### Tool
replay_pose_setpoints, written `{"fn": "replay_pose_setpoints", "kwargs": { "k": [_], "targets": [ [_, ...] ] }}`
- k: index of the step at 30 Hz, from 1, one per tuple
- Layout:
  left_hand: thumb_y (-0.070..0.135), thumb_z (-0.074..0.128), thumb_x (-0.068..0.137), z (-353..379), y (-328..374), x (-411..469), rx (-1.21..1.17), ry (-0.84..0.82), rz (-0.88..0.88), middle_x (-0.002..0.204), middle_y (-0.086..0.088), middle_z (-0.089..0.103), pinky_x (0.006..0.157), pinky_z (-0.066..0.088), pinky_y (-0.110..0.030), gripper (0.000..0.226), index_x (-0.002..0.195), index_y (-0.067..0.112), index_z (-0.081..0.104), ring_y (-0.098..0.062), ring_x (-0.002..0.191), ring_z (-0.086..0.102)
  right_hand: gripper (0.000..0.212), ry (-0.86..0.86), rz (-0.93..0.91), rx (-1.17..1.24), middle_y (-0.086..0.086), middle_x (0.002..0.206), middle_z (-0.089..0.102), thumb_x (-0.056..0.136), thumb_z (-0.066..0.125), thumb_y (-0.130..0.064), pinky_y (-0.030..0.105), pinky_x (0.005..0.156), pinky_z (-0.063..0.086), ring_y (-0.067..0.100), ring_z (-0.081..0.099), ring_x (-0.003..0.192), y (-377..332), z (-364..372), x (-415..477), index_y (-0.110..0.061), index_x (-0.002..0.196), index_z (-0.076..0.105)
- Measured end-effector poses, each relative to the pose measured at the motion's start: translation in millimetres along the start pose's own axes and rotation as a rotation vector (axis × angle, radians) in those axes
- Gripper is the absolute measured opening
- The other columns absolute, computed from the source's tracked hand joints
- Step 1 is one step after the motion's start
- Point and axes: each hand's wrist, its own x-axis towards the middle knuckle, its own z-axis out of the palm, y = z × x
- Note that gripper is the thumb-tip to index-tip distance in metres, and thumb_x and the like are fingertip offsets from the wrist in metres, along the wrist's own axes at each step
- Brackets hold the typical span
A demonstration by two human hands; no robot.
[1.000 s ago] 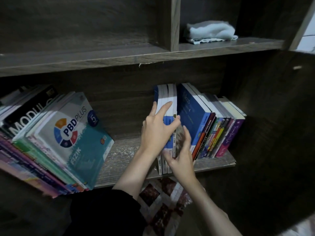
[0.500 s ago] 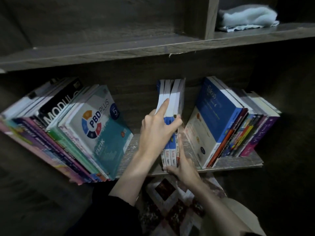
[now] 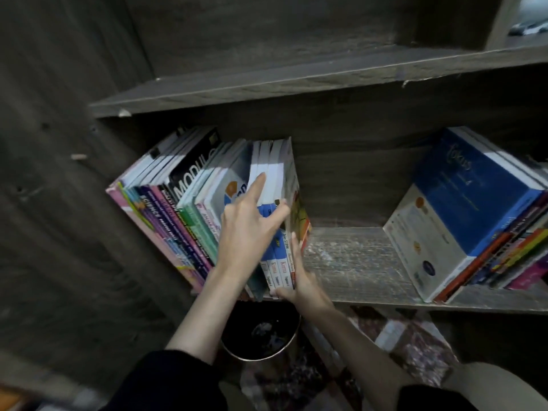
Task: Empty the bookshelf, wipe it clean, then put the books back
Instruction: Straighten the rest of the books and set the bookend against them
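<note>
A small bundle of thin white-and-blue books (image 3: 277, 221) stands upright on the dark wooden shelf board (image 3: 353, 262), pressed against a leaning row of colourful workbooks (image 3: 175, 215) at the left end. My left hand (image 3: 247, 232) lies over the bundle's spines, forefinger pointing up along the pages. My right hand (image 3: 299, 280) grips the bundle's bottom right corner at the shelf's front edge. A second group of books (image 3: 462, 221), with a thick blue one in front, leans at the right end.
The shelf board above (image 3: 296, 84) overhangs the books. A pale cloth (image 3: 530, 16) lies on it at the top right corner. Below the shelf stand a round dark bin (image 3: 261, 336) and a patterned floor mat (image 3: 415, 342). The bookcase's side wall (image 3: 59, 203) is at left.
Both hands have slid the bundle of thin books leftward along the shelf, away from the right group, until it rests against the left row. The view has swung left.
</note>
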Motion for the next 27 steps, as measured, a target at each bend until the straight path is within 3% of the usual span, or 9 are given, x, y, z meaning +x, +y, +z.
{"fn": "replay_pose_setpoints", "kwargs": {
  "k": [4, 6, 8, 11, 13, 15, 17, 21, 27],
  "targets": [
    [0.041, 0.060, 0.089, -15, -10, 7, 0.077, 0.009, 0.007, 0.075, 0.015, 0.047, 0.069, 0.041, -0.021, 0.066, 0.146, 0.021, 0.033, 0.000, 0.054, 0.049, 0.128, -0.004, 0.025, -0.083, 0.021, 0.127, 0.059, 0.077, 0.076, -0.031, 0.048, 0.096, 0.046, 0.037, 0.061, 0.107, -11, 19, 16, -0.057, 0.127, -0.040],
    [0.043, 0.060, 0.088, -15, -7, 8, 0.129, 0.021, 0.043, 0.086, 0.004, 0.062, 0.073, 0.051, -0.030, 0.064, 0.143, 0.021, 0.036, -0.006, 0.057, 0.053, 0.128, 0.027, 0.038, -0.107, 0.021, 0.124, 0.060, 0.077, 0.076, -0.033, 0.045, 0.094, 0.047, 0.037, 0.061, 0.106, -8, 22, 17, -0.054, 0.128, -0.040],
    [0.043, 0.062, 0.087, -11, -8, 5, 0.201, 0.097, 0.127, 0.109, -0.012, 0.065, 0.086, 0.051, -0.036, 0.060, 0.138, 0.017, 0.043, -0.019, 0.089, 0.060, 0.128, 0.066, 0.031, -0.112, 0.021, 0.125, 0.059, 0.077, 0.076, -0.033, 0.045, 0.092, 0.047, 0.038, 0.061, 0.107, -6, 22, 15, -0.055, 0.125, -0.041],
    [0.040, 0.062, 0.086, 0, -17, -10, 0.413, 0.328, 0.304, 0.143, -0.016, 0.042, 0.105, 0.032, -0.040, 0.058, 0.135, 0.013, 0.047, -0.028, 0.129, 0.032, 0.125, 0.090, 0.006, -0.118, 0.024, 0.125, 0.058, 0.079, 0.074, -0.033, 0.045, 0.088, 0.048, 0.038, 0.061, 0.105, -4, 25, 15, -0.056, 0.122, -0.041],
    [0.048, 0.060, 0.087, 12, -27, -23, 0.448, 0.356, 0.236, 0.154, -0.020, 0.016, 0.115, 0.008, -0.044, 0.080, 0.149, 0.013, 0.022, -0.034, 0.142, 0.008, 0.124, 0.095, -0.013, -0.116, 0.027, 0.124, 0.057, 0.080, 0.073, -0.033, 0.046, 0.084, 0.050, 0.039, 0.062, 0.100, -4, 26, 18, -0.057, 0.122, -0.041],
    [0.058, 0.056, 0.086, 22, -39, -30, 0.446, 0.308, 0.129, 0.156, -0.018, -0.008, 0.115, -0.010, -0.046, 0.102, 0.150, 0.015, -0.010, -0.031, 0.143, -0.017, 0.126, 0.088, -0.027, -0.123, 0.028, 0.125, 0.054, 0.079, 0.074, -0.033, 0.046, 0.084, 0.050, 0.039, 0.060, 0.101, -2, 28, 21, -0.059, 0.121, -0.042],
    [0.068, 0.051, 0.082, 29, -50, -31, 0.504, 0.261, 0.111, 0.153, -0.012, -0.029, 0.113, -0.016, -0.048, 0.113, 0.145, 0.013, -0.024, -0.028, 0.139, -0.029, 0.127, 0.066, -0.043, -0.146, 0.027, 0.135, 0.045, 0.078, 0.075, -0.034, 0.045, 0.093, 0.046, 0.038, 0.052, 0.116, -2, 23, 22, -0.059, 0.121, -0.042],
    [0.083, 0.049, 0.064, 25, -73, -28, 0.640, 0.152, 0.214, 0.147, -0.010, -0.039, 0.111, -0.020, -0.050, 0.132, 0.144, 0.009, -0.026, -0.030, 0.137, -0.032, 0.130, -0.072, -0.015, -0.161, 0.023, 0.145, 0.034, 0.076, 0.078, -0.028, 0.047, 0.102, 0.040, 0.037, 0.045, 0.127, -2, 5, 19, -0.063, 0.121, -0.038],
    [0.064, 0.078, 0.049, 17, -87, -28, 0.745, 0.051, 0.272, 0.149, -0.013, -0.037, 0.111, -0.021, -0.051, 0.149, 0.146, 0.010, -0.021, -0.036, 0.136, -0.033, 0.132, -0.063, -0.004, -0.239, 0.021, 0.144, 0.034, 0.075, 0.079, -0.029, 0.051, 0.096, 0.045, 0.035, 0.053, 0.117, -1, 5, 23, -0.063, 0.120, -0.040]
  ]
}}
